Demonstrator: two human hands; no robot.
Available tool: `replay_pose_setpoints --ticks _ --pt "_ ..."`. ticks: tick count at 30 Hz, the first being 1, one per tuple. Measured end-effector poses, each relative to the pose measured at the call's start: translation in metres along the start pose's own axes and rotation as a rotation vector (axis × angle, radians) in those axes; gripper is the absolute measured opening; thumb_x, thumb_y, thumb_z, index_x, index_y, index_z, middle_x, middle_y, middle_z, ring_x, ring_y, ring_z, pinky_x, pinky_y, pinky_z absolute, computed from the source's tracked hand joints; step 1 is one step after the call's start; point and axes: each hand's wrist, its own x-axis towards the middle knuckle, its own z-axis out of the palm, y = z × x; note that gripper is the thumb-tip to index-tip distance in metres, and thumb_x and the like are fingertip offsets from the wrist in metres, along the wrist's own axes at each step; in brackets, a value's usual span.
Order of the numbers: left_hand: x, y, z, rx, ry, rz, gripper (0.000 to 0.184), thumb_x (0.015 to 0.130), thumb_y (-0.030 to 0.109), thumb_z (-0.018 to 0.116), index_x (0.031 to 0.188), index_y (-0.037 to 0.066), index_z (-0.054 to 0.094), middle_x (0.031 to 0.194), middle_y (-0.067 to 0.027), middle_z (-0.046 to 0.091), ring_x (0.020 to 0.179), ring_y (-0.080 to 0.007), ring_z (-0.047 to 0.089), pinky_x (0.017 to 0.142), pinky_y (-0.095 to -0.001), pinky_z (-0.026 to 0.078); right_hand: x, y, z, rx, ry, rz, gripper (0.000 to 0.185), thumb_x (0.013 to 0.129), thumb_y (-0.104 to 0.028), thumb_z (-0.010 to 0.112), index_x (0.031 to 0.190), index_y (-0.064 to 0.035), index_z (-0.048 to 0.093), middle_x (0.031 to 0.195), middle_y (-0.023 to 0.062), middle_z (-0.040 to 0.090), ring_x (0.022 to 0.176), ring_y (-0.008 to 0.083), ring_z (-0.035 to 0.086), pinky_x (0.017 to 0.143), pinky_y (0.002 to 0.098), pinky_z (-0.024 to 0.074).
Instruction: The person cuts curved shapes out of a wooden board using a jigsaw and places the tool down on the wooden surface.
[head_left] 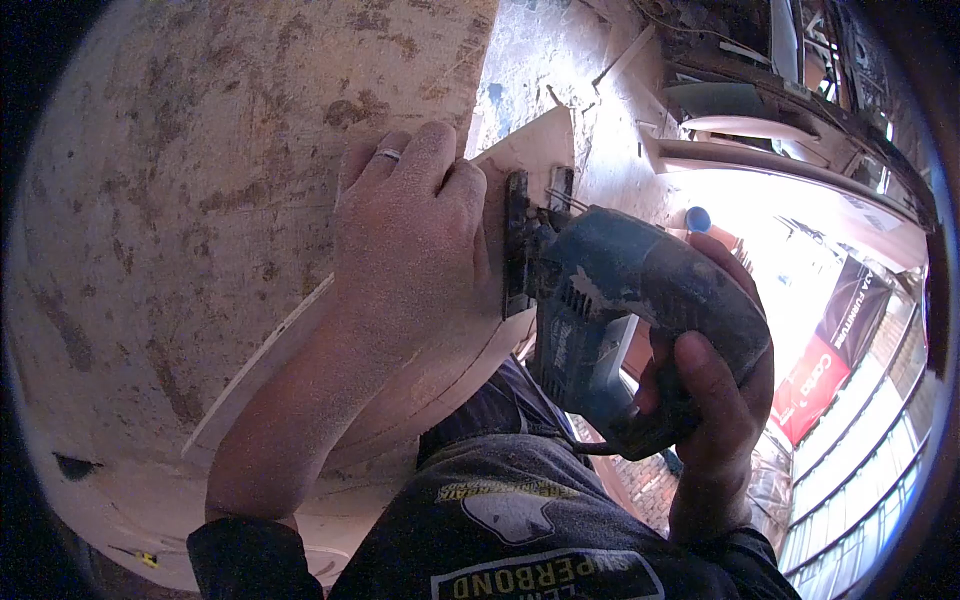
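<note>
My right hand (715, 375) is wrapped round the handle of a worn blue-green jigsaw (585, 265). The jigsaw's dark base plate rests on a pale wooden board (535, 150) near its edge. Dusty and with a ring on one finger, my left hand (415, 205) presses down on the same board, left of the jigsaw, its fingers bent over and their tips hidden. The board lies on a large stained work surface (200, 150) and juts past that surface's right edge. A curved line runs along the board's lower part.
Wooden pieces and shelving (790, 160) stand at the upper right. A blue round object (697, 219) is beyond the jigsaw. A red and black banner (815, 385) hangs at the right. A small yellow and black tool (148, 559) lies at the lower left.
</note>
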Motion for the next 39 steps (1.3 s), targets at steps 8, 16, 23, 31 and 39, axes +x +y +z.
replay_pose_setpoints --ticks 8,16,23,31,39 --pt "0.000 0.003 -0.002 -0.010 0.003 -0.010 0.017 0.067 0.011 0.071 0.083 0.004 0.068 0.091 -0.0114 0.057 0.087 -0.0303 0.065 0.087 -0.0456 0.047 0.001 -0.005 0.009 -0.015 0.022 -0.055 0.081 0.089 -0.029 0.072 0.153 0.0100 0.040 0.089 0.0125 0.067 0.056 0.0121 0.062 0.047 0.0221 0.0474" --pt "0.002 0.004 -0.006 -0.003 -0.001 -0.013 0.014 0.068 0.012 0.071 0.079 0.005 0.065 0.091 -0.0112 0.058 0.087 -0.0305 0.066 0.086 -0.0456 0.048 0.001 -0.013 0.014 -0.031 0.073 -0.048 0.082 0.086 -0.031 0.073 0.151 0.0110 0.045 0.094 0.0119 0.069 0.060 0.0119 0.062 0.052 0.0213 0.0458" --pt "0.000 0.001 -0.003 0.000 0.033 0.004 0.011 0.070 0.011 0.071 0.078 0.006 0.065 0.092 -0.0105 0.058 0.086 -0.0306 0.066 0.086 -0.0463 0.048 0.003 -0.012 0.015 -0.029 0.081 -0.056 0.081 0.085 -0.030 0.073 0.150 0.0108 0.046 0.094 0.0126 0.069 0.059 0.0120 0.061 0.050 0.0221 0.0456" --pt "-0.001 0.002 -0.004 0.003 -0.004 -0.019 0.010 0.070 0.009 0.071 0.078 0.006 0.065 0.092 -0.0101 0.057 0.088 -0.0294 0.066 0.086 -0.0461 0.048 0.009 -0.010 0.011 -0.063 0.075 -0.102 0.081 0.085 -0.030 0.073 0.149 0.0110 0.046 0.090 0.0128 0.068 0.056 0.0131 0.060 0.048 0.0231 0.0451" --pt "-0.001 -0.001 0.000 -0.023 0.048 -0.002 0.011 0.071 0.010 0.072 0.079 0.005 0.066 0.092 -0.0096 0.057 0.082 -0.0285 0.066 0.087 -0.0457 0.049 0.008 -0.018 0.017 -0.026 0.076 -0.068 0.081 0.084 -0.030 0.073 0.149 0.0104 0.046 0.090 0.0130 0.068 0.056 0.0138 0.060 0.049 0.0240 0.0452"
